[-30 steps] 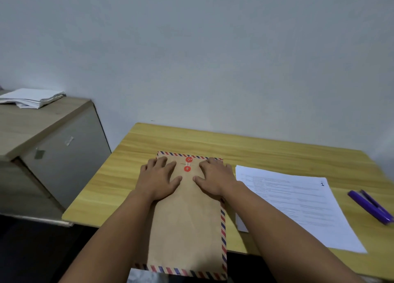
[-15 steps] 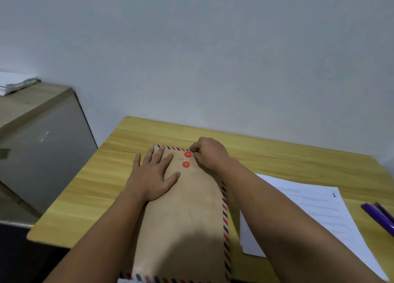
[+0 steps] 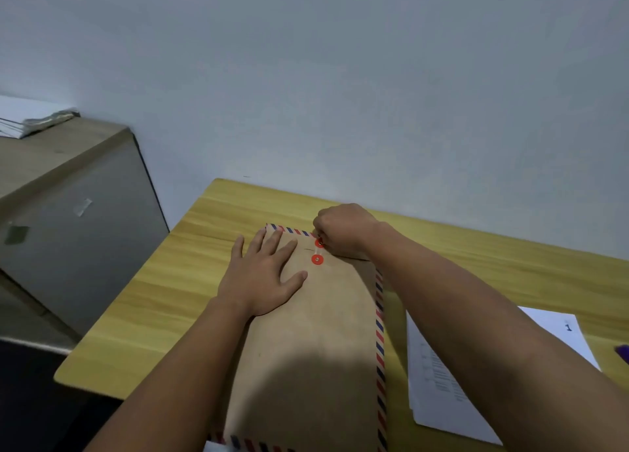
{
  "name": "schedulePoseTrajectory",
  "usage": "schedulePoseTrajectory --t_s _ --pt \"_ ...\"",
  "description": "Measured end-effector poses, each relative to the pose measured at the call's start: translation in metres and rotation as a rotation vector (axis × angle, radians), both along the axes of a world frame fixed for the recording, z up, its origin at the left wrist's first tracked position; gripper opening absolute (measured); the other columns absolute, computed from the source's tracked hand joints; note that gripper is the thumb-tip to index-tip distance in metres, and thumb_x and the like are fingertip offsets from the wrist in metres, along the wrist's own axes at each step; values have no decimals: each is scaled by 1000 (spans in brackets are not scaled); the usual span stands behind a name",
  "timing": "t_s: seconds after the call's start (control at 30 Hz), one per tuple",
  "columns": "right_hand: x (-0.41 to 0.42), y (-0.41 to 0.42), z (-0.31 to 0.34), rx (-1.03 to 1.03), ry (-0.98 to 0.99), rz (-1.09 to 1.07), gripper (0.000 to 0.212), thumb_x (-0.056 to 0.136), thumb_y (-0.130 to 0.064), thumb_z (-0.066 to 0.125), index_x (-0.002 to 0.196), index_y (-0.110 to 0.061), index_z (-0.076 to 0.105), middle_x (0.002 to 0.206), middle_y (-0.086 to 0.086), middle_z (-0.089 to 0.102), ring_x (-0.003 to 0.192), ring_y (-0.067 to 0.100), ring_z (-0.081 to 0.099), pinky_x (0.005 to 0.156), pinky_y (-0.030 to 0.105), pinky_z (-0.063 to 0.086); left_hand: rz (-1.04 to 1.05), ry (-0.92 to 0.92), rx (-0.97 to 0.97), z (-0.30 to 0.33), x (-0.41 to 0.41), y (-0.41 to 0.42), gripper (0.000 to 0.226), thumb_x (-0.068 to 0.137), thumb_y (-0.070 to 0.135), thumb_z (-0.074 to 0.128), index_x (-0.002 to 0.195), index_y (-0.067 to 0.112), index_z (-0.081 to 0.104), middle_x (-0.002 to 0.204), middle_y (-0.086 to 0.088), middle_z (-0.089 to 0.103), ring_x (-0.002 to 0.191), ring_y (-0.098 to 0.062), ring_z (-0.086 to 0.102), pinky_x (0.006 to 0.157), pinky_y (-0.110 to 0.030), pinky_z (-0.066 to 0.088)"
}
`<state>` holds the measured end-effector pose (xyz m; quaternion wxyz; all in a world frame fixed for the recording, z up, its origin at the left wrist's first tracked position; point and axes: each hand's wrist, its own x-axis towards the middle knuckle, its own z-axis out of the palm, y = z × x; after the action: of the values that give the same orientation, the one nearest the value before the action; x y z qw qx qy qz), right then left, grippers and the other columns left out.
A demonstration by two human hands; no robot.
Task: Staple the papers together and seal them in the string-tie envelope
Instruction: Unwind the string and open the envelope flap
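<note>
A brown string-tie envelope [image 3: 313,349] with a red and blue striped border lies lengthwise on the wooden table [image 3: 170,298]. Two red button discs sit near its far end, the upper red disc [image 3: 319,243] and the lower red disc [image 3: 317,259]. My left hand [image 3: 263,274] lies flat with fingers spread on the envelope's upper left part. My right hand [image 3: 342,228] is curled at the envelope's top edge, its fingertips pinching at the upper disc; the string itself is too thin to make out. A white printed sheet [image 3: 439,383] marked "1" lies to the right, partly under my right forearm.
A purple object [image 3: 623,353] shows at the right edge of the table. A grey cabinet [image 3: 68,220] stands to the left, with a stack of white papers [image 3: 30,119] on top. The wall runs close behind the table.
My right hand has left its flat rest on the envelope, moved up to the top edge and curled its fingers at the upper disc. My left hand stays flat. The view has shifted.
</note>
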<state>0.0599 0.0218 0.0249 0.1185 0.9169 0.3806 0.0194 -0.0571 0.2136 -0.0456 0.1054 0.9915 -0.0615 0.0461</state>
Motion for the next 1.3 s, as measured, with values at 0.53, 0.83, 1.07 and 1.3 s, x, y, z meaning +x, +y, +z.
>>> schedulePoseTrajectory --t_s 0.53,0.83,1.07,1.3 --pt "-67 8 -19 1179 864 -269 12 97 0 61 85 -3 61 72 7 74 53 14 54 56 27 49 4 -21 -5 0 0 0 58 102 48 24 159 39 27 172 2 13 159 -22 2 125 -58 1" --pt "-52 -47 -3 746 497 -396 19 88 -21 73 107 -19 73 87 -4 66 74 10 57 69 28 45 20 -12 -18 1 -1 -1 58 102 47 25 160 39 26 172 4 13 159 -21 3 126 -55 0" --pt "-28 -36 6 489 105 -441 23 92 -17 56 95 -18 79 103 1 76 95 26 69 77 37 58 14 -3 -21 3 -2 -2 58 103 48 25 160 40 24 172 5 11 159 -19 1 126 -54 -2" --pt "-20 6 5 899 295 -436 10 92 -16 70 84 -18 75 97 -1 75 84 9 65 75 30 50 1 21 12 3 0 1 56 106 39 23 161 38 19 172 7 8 159 -20 -2 126 -55 -2"
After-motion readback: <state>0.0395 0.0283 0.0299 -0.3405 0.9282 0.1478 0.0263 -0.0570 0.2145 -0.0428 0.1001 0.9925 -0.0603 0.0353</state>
